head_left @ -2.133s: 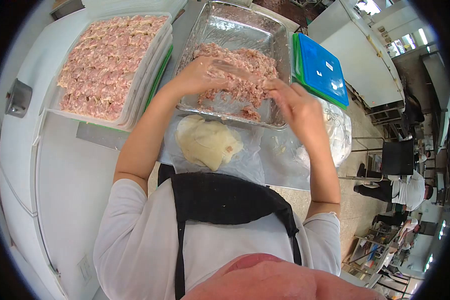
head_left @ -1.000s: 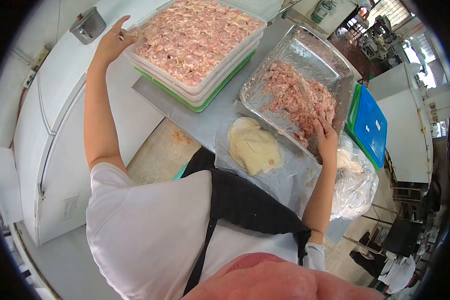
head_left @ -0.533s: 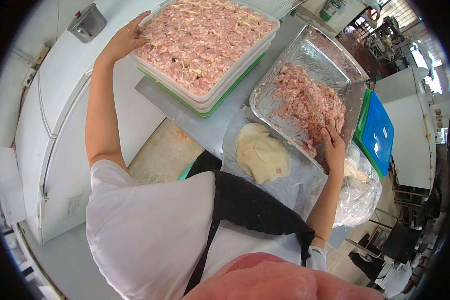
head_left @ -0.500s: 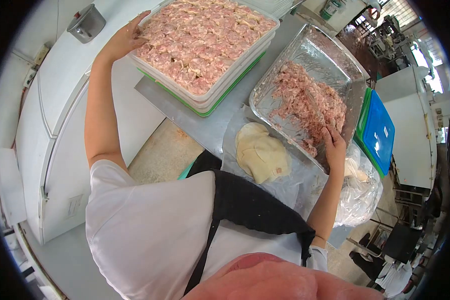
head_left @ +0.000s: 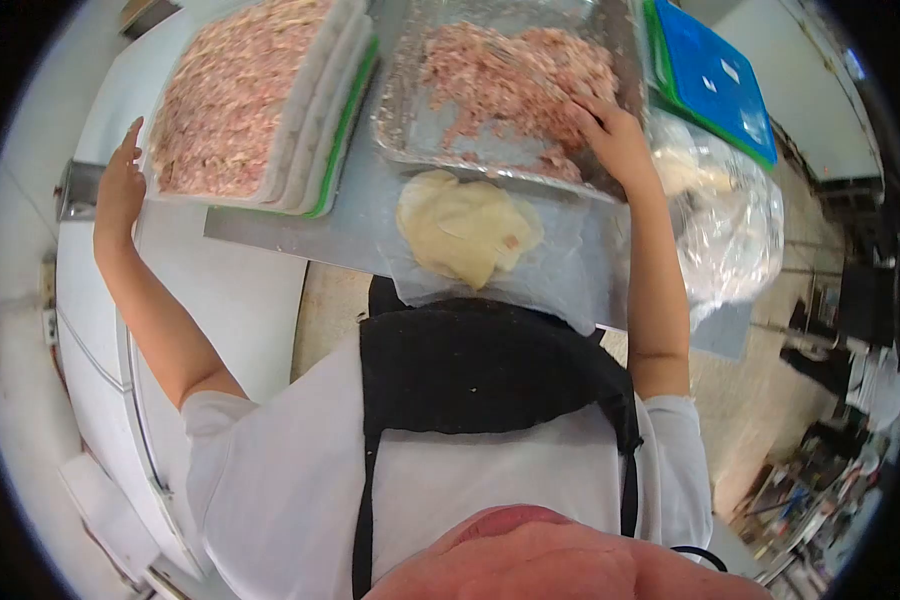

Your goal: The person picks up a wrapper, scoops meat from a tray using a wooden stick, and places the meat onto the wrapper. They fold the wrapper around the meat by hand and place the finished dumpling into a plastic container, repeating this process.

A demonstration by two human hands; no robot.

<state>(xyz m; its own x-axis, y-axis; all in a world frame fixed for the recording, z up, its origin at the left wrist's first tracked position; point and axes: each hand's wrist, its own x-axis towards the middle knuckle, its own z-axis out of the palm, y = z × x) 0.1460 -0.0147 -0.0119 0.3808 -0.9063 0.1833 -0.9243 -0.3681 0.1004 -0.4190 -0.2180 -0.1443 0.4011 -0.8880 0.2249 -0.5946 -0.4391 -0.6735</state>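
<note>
My left hand is at the outer left side of a white plastic tray, fingers stretched out and holding nothing. Rows of open meat dumplings fill that tray, which sits on others like it. My right hand reaches into a deep metal pan, its fingers curled down at the minced meat; whatever they grip is hidden by the hand and meat. Between both containers and my apron lies a pile of pale yellow dough wrappers on a clear plastic sheet.
A clear plastic bag with pale contents lies right of my right forearm. Beyond it are stacked blue and green lids. A metal pot stands on the white freezer at left. The steel table's front edge is close to my apron.
My view has turned, so the trays and pan appear higher and further left. My left hand has slid along the dumpling tray's left side. My right hand remains at the minced meat.
</note>
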